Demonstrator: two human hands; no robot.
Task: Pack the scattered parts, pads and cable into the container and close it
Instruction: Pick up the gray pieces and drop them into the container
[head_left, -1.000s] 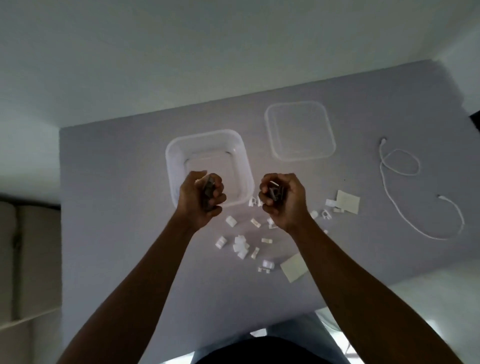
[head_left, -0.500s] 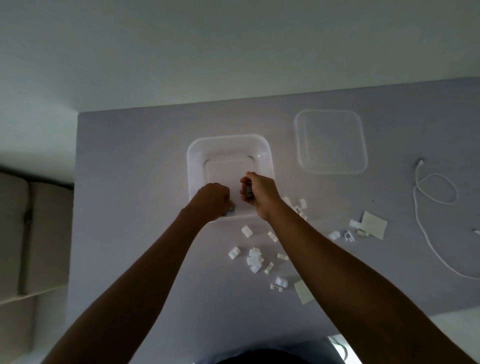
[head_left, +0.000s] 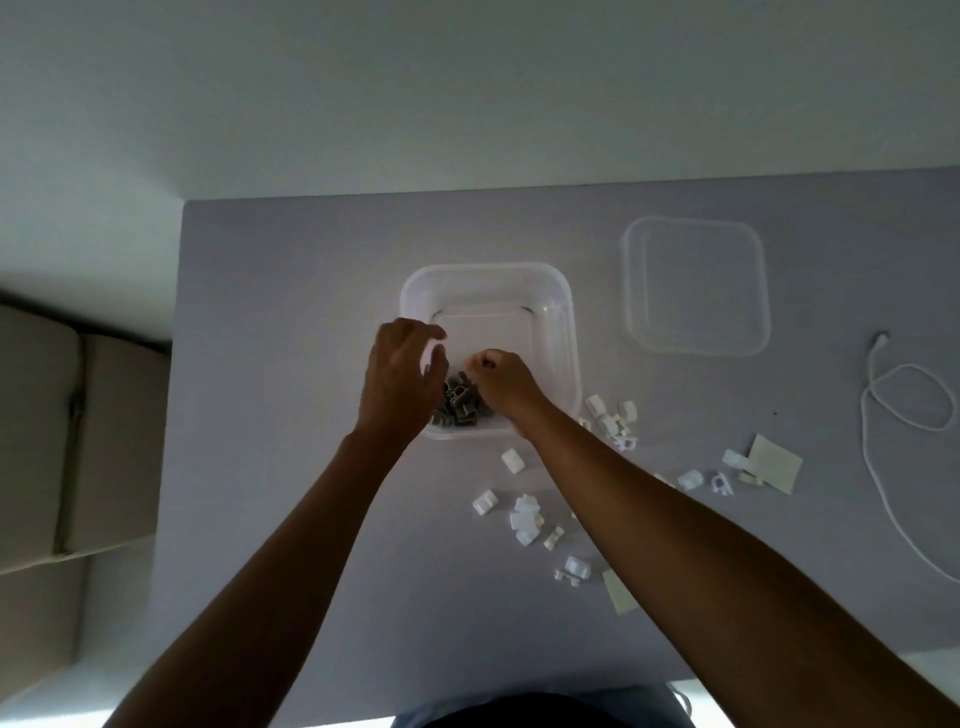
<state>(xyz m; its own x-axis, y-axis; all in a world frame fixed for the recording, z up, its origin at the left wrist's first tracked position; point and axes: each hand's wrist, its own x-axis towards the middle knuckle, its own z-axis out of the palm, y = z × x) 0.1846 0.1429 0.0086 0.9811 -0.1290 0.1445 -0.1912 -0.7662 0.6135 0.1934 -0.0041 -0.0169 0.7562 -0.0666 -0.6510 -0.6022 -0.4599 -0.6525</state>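
The clear plastic container (head_left: 488, 278) stands open mid-table. Inside it, against the near wall, lies a pile of small parts (head_left: 460, 408). My left hand (head_left: 400, 379) hovers over the container's left near corner with fingers spread and relaxed, holding nothing. My right hand (head_left: 501, 382) is inside the container beside the pile, fingers curled round parts. White parts (head_left: 524, 514) lie scattered on the table in front of the container, more (head_left: 615, 418) to its right. Two pale pads (head_left: 776, 462) (head_left: 618, 592) lie among them. The white cable (head_left: 904, 410) is looped at far right.
The clear lid (head_left: 696, 286) lies flat to the right of the container. The grey table (head_left: 291, 364) ends at a left edge near a beige cushioned seat (head_left: 41, 441). A pale wall rises behind the table's far edge.
Both fists carried parts from above the table into the container. My left hand has since opened, and a pile of parts now lies in the container.
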